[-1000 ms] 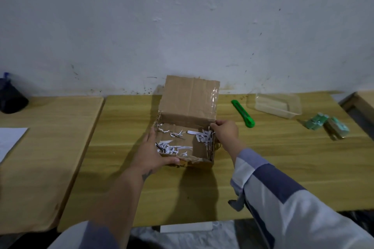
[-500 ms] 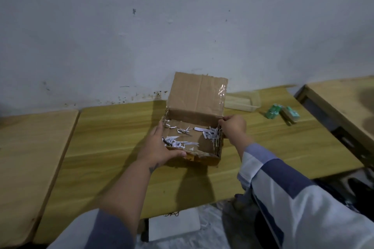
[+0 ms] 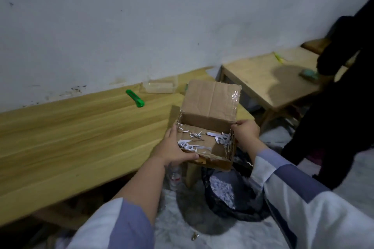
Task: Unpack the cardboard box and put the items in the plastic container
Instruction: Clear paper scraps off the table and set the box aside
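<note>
An open cardboard box [image 3: 210,107] with its lid flap up holds only white paper shreds [image 3: 189,144] on its bottom. My left hand [image 3: 172,147] grips its near left wall and my right hand [image 3: 245,132] grips its right wall. The box is lifted off the wooden table [image 3: 81,137], past the table's right end and above a black bag [image 3: 228,194] on the floor that has white shreds in it. The clear plastic container [image 3: 159,87] sits at the table's far edge by the wall, partly behind the box flap.
A green utility knife [image 3: 135,98] lies on the table near the container. A second wooden table [image 3: 269,83] stands to the right with a green item [image 3: 308,73] on it. A person in black [image 3: 340,97] stands at the right. A plastic bottle [image 3: 175,176] stands under the table.
Both hands have lifted the box off the table and carried it right, past the table's end to above the black bag. My view has swung right and tilted.
</note>
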A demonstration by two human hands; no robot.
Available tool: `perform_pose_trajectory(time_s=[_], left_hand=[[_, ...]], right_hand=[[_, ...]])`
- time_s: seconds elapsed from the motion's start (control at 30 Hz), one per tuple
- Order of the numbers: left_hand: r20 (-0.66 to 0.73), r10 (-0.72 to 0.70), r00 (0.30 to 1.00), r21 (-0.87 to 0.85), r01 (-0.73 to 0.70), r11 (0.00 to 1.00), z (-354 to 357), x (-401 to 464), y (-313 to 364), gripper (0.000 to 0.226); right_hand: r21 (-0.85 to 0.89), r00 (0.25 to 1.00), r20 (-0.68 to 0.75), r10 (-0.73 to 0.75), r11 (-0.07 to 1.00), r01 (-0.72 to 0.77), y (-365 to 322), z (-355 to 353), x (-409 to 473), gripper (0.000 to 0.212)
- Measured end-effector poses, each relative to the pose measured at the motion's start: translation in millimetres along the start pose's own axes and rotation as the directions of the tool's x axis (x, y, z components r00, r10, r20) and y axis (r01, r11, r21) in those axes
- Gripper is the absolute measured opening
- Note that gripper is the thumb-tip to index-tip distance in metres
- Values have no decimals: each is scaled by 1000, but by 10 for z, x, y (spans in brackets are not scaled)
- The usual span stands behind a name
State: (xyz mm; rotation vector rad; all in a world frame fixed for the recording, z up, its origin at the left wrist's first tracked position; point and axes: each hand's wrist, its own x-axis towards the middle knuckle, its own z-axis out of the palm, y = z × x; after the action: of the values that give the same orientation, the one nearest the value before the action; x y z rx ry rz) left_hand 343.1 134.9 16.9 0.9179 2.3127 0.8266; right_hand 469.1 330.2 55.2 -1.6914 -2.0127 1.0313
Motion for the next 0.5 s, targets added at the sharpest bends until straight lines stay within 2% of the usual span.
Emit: perform_pose_trajectory(time_s=[0.23,0.37,0.5], left_hand=[[184,76,980,-14,-74,997,1107,-28,798,137],[271,104,957,-26,-101,995,1499,64,1008,136],[349,76,934,-18,-75,997,1877,321,918,139]], right_hand=[[60,985,-91,146,988,-141,1135,-919,262,21],[95,962,-108,249,966,-240,1665,-1093,413,22],[111,937,-96,337,939,-326,2064,-1007,621,25]])
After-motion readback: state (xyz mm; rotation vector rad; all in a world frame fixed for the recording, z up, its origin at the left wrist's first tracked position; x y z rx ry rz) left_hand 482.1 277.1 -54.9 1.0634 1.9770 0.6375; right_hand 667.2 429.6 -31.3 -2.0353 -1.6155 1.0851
